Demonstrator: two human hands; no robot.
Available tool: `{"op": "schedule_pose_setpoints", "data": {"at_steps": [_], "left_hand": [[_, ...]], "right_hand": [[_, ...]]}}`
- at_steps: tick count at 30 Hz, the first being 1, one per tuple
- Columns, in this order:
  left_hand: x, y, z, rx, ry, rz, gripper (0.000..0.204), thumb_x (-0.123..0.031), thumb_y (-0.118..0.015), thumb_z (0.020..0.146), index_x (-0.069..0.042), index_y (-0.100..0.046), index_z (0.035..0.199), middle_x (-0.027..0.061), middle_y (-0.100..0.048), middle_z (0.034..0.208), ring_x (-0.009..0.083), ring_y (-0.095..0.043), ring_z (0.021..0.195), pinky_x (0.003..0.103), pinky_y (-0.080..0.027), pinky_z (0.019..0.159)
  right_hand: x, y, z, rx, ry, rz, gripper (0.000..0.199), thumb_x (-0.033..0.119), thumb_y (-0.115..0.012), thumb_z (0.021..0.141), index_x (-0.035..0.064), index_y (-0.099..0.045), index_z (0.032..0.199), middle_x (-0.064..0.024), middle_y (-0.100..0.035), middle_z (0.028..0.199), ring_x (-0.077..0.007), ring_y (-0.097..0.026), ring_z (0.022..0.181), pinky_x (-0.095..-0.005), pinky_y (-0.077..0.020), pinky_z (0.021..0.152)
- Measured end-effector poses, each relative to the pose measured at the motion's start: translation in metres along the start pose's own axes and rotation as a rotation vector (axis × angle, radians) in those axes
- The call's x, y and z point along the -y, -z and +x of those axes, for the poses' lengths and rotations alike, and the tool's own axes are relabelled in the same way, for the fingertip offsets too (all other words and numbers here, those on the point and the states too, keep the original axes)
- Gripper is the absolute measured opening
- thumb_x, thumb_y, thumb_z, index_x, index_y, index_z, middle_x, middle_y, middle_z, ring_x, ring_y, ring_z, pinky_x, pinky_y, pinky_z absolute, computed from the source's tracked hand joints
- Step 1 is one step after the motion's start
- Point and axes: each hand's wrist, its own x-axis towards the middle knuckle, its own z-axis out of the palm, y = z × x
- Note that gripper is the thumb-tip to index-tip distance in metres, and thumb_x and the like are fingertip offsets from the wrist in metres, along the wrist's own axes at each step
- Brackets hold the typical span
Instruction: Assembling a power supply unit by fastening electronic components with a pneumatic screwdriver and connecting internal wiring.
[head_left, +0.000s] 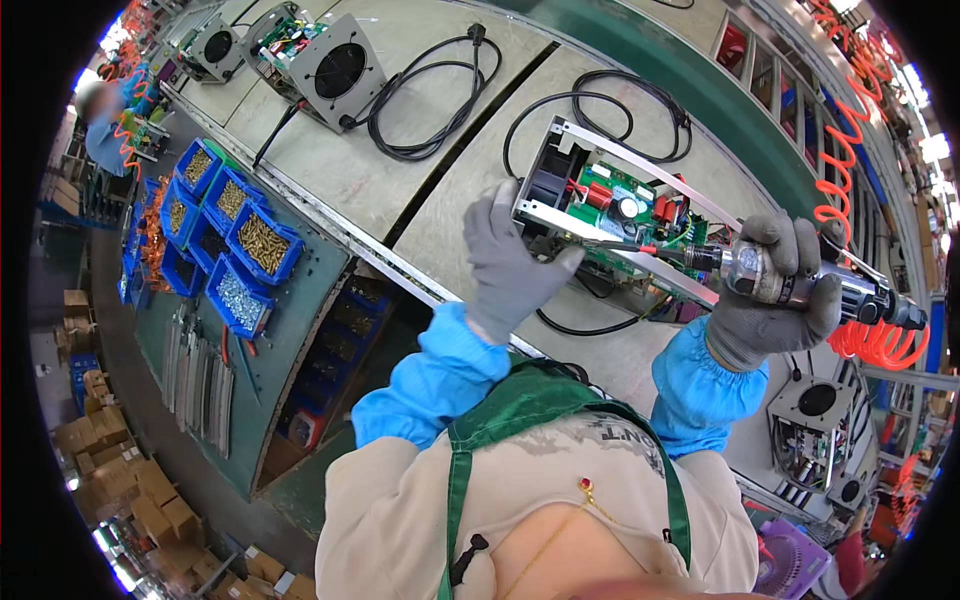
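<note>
Grey knit gloves cover both hands at the centre of the frame. The left hand [510, 262] clamps its fingers and thumb around the near left corner of an open power unit [610, 225], a metal-framed chassis with a green circuit board inside. The right hand [775, 290] is wrapped tight around a pneumatic screwdriver [800, 285], whose long axis runs nearly level, the bit pointing left into the chassis rail and the back end pointing right toward a coiled orange air hose [870, 340].

Around the unit, a black power cable [625, 105] loops on the pale workbench [400, 170] above it, and another length of cable curls just below the chassis, close to the bit's path. A second unit with a round fan grille [335, 70] sits in the upper left with its own coiled cable. Left of the bench edge, blue bins of screws [240, 245] stand in a cluster, well apart from the hands. A further fan unit [815, 405] lies at lower right, near the right sleeve.

Bare bench surface lies open to the left of the chassis and between the two units; the bench's metal edge runs diagonally just below the left wrist.
</note>
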Motion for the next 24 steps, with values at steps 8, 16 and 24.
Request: {"op": "schedule_pose_setpoints", "data": {"at_steps": [8,16,24], "left_hand": [[0.002,-0.029,0.006,-0.106,0.147,-0.199,0.091,-0.019,-0.088,0.047,-0.005,-0.043,0.126,0.0145,-0.051,0.115,0.0348,-0.048,0.109,0.045,-0.039,0.095],[0.015,-0.016,0.026,-0.054,0.004,-0.147,0.079,-0.023,-0.086,0.048,-0.006,-0.051,0.116,0.0143,-0.055,0.108,0.0344,-0.052,0.104,0.044,-0.043,0.091],[0.038,-0.009,0.059,0.102,0.075,-0.307,0.074,-0.025,-0.086,0.051,-0.003,-0.052,0.113,0.0166,-0.057,0.1,0.036,-0.058,0.094,0.041,-0.049,0.082]], "right_hand": [[-0.026,-0.009,0.016,0.129,-0.018,-0.189,0.041,0.018,-0.064,0.079,0.0052,-0.052,0.115,0.0033,-0.037,0.072,-0.0104,-0.039,0.066,-0.0358,-0.0439,0.084],[-0.045,-0.022,0.029,0.26,-0.032,-0.386,0.049,0.018,-0.06,0.078,0.0074,-0.053,0.125,0.003,-0.036,0.064,-0.0149,-0.038,0.059,-0.0369,-0.0391,0.071],[0.008,-0.029,0.039,0.22,0.075,-0.226,0.043,0.018,-0.066,0.074,0.0078,-0.057,0.115,0.0075,-0.04,0.067,-0.0087,-0.041,0.064,-0.0305,-0.0359,0.075]]}}
